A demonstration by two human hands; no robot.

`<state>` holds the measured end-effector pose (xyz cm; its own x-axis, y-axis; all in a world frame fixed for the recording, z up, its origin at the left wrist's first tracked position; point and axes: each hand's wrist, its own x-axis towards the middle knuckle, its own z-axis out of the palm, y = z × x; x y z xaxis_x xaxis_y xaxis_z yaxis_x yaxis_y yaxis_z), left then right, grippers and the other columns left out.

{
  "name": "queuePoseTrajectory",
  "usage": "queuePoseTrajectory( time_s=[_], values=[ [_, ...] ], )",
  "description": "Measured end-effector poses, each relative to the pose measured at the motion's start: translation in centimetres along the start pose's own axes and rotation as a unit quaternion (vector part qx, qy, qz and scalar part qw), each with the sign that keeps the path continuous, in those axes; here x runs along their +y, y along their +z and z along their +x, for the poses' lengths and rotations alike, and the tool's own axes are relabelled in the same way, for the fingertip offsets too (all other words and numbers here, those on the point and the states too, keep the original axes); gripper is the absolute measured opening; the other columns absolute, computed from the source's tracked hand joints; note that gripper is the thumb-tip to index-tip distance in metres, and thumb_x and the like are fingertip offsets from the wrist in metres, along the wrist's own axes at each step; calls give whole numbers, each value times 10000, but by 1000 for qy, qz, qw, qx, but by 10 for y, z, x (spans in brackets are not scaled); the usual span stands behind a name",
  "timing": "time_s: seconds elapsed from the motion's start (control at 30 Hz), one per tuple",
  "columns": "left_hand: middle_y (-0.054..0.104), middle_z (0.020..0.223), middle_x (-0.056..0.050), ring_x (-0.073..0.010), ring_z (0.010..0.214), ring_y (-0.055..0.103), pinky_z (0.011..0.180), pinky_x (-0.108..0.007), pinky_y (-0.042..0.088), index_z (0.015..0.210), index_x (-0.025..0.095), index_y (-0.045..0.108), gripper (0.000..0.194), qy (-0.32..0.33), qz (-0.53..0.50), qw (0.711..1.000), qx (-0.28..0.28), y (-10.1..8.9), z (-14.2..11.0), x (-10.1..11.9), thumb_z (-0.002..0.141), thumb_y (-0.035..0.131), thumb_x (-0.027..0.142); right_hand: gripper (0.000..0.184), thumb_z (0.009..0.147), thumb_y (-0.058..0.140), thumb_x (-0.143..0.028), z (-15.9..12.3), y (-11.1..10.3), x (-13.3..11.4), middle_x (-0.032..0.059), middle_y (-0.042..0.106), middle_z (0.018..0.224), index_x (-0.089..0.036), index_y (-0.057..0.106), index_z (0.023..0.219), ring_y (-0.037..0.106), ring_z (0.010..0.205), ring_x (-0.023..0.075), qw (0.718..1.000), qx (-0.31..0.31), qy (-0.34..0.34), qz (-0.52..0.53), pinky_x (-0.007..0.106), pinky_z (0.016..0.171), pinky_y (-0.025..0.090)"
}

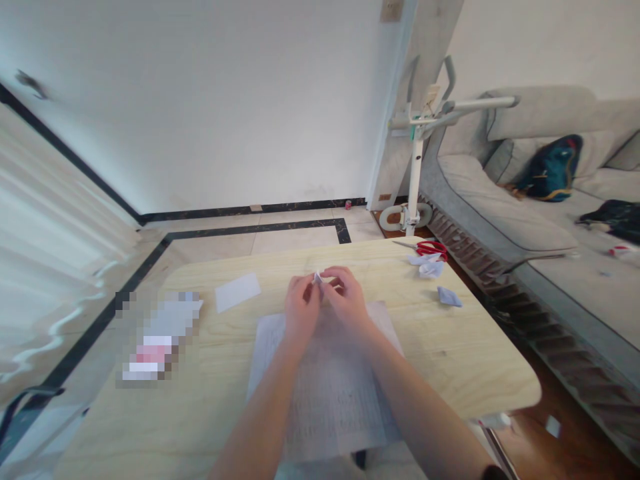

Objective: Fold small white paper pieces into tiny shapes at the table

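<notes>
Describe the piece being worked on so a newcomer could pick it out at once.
Find the pale wooden table, then the large greyish sheet near its middle. By that sheet's far edge, the left hand and right hand hold a small folded white paper at their fingertips. It alone is held; the folded pieces at the right lie loose.

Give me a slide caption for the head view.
Left hand and right hand pinch folded white paper above a pale table, red-handled scissors at right.

Matt folded paper [318, 279], smooth wood-grained tabletop [465, 360], metal scissors [431, 249] with plastic-looking handles, cloth sofa [493, 197]
</notes>
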<state>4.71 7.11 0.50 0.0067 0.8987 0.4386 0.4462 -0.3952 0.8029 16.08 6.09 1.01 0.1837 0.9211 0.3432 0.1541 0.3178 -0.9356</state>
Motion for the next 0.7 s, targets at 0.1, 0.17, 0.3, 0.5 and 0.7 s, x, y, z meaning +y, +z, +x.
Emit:
queuePoseTrajectory(
  time_s=[0.1, 0.17, 0.3, 0.5, 0.7],
  values=[
    [577, 818, -45, -160, 761, 554, 681, -287, 458, 962, 172, 629, 194, -4, 6, 1000, -10, 1, 0, -1, 840, 499, 251, 164, 767, 569, -223, 1, -1, 1, 49, 590, 970, -209, 643, 912, 566, 677, 106, 1000, 3, 4, 3, 221, 554, 476],
    [591, 820, -46, -161, 753, 558, 687, -292, 459, 977, 167, 622, 203, -15, 5, 1000, -14, 2, 0, -1, 831, 509, 250, 169, 768, 569, -224, 2, -1, 1, 51, 601, 969, -208, 647, 918, 565, 676, 109, 1000, 1, 4, -4, 225, 555, 473],
    [635, 870, -62, -172, 784, 586, 705, -303, 473, 1018, 164, 607, 232, -44, -13, 999, -23, 2, -1, -2, 830, 504, 253, 199, 778, 548, -206, 2, -1, 1, 46, 634, 946, -215, 646, 951, 582, 695, 121, 1000, -17, -5, -26, 241, 580, 480],
    [654, 848, -57, -172, 769, 605, 710, -302, 477, 1019, 174, 613, 240, -36, -15, 999, -20, 2, -2, -1, 844, 491, 282, 191, 804, 529, -208, 1, -1, -1, 38, 650, 907, -224, 656, 945, 590, 708, 128, 997, -14, -37, -62, 256, 604, 483],
    [617, 724, -18, -145, 668, 574, 614, -260, 459, 962, 172, 616, 199, -82, -51, 995, -24, 0, 0, 3, 799, 526, 244, 206, 786, 516, -170, 0, -1, 0, 33, 640, 884, -219, 648, 937, 566, 673, 124, 996, -12, -44, -78, 254, 585, 466]
  ],
)
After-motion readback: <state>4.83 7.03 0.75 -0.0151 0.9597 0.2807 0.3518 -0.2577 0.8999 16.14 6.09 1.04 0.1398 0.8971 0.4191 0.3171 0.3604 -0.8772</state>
